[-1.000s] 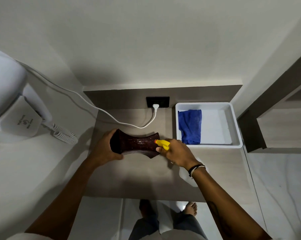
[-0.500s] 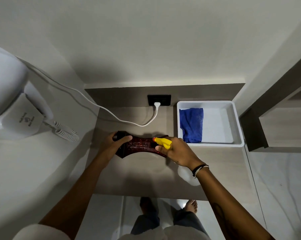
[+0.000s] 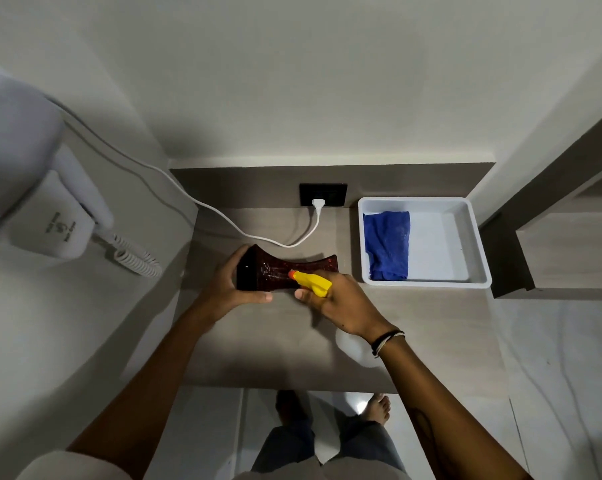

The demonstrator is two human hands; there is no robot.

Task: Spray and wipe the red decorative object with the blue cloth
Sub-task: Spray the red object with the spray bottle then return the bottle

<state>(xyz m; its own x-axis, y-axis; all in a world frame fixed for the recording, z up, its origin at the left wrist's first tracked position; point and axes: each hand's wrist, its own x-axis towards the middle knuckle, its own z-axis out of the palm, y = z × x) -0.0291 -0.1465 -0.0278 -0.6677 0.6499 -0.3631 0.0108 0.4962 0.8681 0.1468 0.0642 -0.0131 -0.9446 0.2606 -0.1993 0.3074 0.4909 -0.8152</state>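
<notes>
The dark red decorative object [image 3: 275,271], a curved piece with flared ends, lies lengthwise over the grey-brown counter [image 3: 275,341]. My left hand [image 3: 228,289] grips its left end. My right hand [image 3: 337,303] holds a spray bottle with a yellow head [image 3: 311,282]; the orange nozzle points at the object's middle, almost touching it. The bottle's pale body [image 3: 353,348] shows under my right wrist. The blue cloth [image 3: 387,244] lies folded in the left part of a white tray [image 3: 465,244], to the right of both hands.
A white wall-mounted hair dryer [image 3: 32,188] with a coiled cord hangs at the left. Its white cable [image 3: 223,216] crosses the counter's back to a black socket [image 3: 323,195]. A wooden shelf unit [image 3: 552,244] stands at the right. My legs and bare feet show below the counter edge.
My left hand has turned the red object, so its dark left end now faces up and tilts more. The spray head has moved left along the object toward its middle.
</notes>
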